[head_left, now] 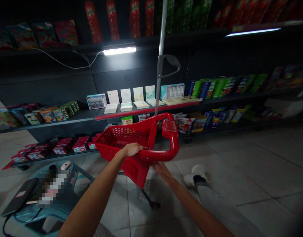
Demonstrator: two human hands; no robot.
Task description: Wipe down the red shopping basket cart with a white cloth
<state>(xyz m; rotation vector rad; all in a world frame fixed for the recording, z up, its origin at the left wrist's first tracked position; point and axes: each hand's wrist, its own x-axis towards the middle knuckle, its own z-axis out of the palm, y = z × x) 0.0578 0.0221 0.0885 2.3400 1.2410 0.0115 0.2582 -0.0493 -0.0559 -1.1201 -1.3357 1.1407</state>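
A red plastic shopping basket on wheels (126, 138) stands tilted on the tiled floor in front of me. My left hand (132, 149) rests over its near rim, fingers curled on the edge. My right hand (162, 169) reaches under the red handle bar (171, 138) at the basket's lower side; its fingers are partly hidden. A metal pull handle (161, 49) rises from the basket. My right leg, in grey trousers with a white shoe (197, 176), stretches out on the floor.
Dark store shelves (146, 110) behind the basket hold notebooks, boxed sets and packets. Lit strip lamps (119, 50) hang under the upper shelf. A teal stool (67, 194) with a laptop and a mouse stands at lower left. Red packets fill the lowest shelf at left.
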